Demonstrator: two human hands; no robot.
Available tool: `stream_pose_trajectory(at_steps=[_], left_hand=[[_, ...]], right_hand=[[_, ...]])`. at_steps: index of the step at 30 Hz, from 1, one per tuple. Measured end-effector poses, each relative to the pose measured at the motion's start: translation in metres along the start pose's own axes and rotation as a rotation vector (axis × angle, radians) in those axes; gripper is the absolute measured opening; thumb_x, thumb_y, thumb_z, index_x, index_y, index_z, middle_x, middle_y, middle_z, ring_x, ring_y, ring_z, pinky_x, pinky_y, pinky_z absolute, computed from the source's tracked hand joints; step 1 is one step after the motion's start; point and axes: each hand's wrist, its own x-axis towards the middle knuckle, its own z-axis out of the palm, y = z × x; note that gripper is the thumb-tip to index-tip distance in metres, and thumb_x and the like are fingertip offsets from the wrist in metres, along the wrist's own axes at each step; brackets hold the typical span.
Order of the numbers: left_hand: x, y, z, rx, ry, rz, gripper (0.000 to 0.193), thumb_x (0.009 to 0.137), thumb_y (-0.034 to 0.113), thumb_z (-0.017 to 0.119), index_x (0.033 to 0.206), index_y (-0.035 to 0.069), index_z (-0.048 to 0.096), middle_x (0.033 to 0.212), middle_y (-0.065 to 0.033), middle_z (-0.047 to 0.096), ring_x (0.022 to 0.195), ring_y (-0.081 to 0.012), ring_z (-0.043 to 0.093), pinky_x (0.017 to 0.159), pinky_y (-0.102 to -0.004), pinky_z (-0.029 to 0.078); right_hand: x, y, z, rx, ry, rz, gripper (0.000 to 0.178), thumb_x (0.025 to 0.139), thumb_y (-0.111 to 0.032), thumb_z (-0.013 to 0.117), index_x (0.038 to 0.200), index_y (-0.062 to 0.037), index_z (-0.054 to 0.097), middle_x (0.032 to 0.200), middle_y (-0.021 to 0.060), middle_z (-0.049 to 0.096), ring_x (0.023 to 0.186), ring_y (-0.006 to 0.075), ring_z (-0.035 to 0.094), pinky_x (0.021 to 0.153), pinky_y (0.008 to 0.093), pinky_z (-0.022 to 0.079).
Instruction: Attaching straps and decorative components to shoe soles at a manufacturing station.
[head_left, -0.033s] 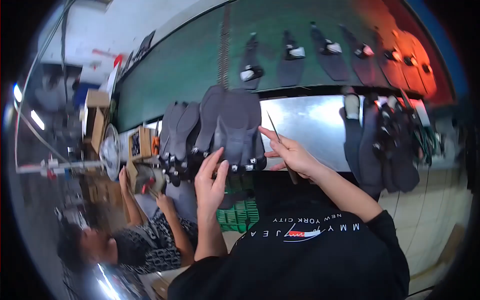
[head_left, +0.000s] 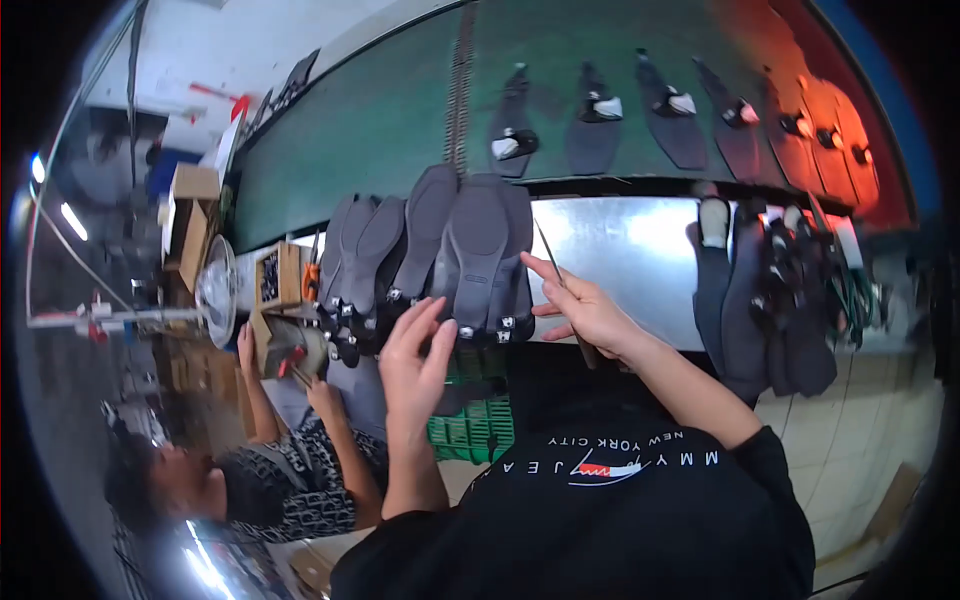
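Note:
My left hand (head_left: 412,362) is open, its fingers spread beside the lower left of a grey sandal (head_left: 480,235) lying sole up. That sandal overlaps another grey sandal (head_left: 432,215) at the bench's front edge, and dark straps with shiny ornaments show at the near end. In my right hand (head_left: 597,320) is a slim pointed tool (head_left: 544,240), held under the thumb, its tip up and its dark end below the palm. The right fingertips are near the sandal's right side; whether they touch it I cannot tell.
Several sandals lie in a row on the green belt (head_left: 350,130), and more stand upright at the right (head_left: 740,300). A shiny metal strip (head_left: 620,250) edges the bench. Below are a green crate (head_left: 470,425); at left, a co-worker (head_left: 290,480), a fan and a wooden box (head_left: 278,278).
My left hand has shifted slightly left, away from the sandal. The sandals sit a little further right in the picture. My right hand keeps its grip on the tool.

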Motion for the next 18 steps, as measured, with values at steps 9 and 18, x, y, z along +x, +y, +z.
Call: stream_pose_trajectory(at_steps=[9,18], left_hand=[[0.014,-0.031,-0.026,0.515,0.016,0.136,0.043,0.072,0.029,0.072,0.11,0.009,0.066,0.121,-0.0178,0.053,0.114,-0.038,0.048,0.091,-0.0441,0.042],[0.027,-0.066,-0.063,0.514,0.109,0.011,0.032,0.072,0.026,0.068,0.099,0.007,0.07,0.117,-0.0131,0.055,0.107,-0.0329,0.053,0.087,-0.0404,0.045]], right_hand=[[0.031,-0.002,0.039,-0.228,-0.103,0.127,0.048,0.1,-0.037,0.037,0.144,-0.0205,0.032,0.154,0.0064,0.012,0.107,0.0225,0.056,0.082,0.0338,0.052],[0.1,0.019,0.094,-0.281,-0.155,0.029,0.044,0.099,-0.033,0.041,0.137,-0.0125,0.044,0.153,0.0115,0.009,0.105,0.0251,0.056,0.074,0.0347,0.055]])
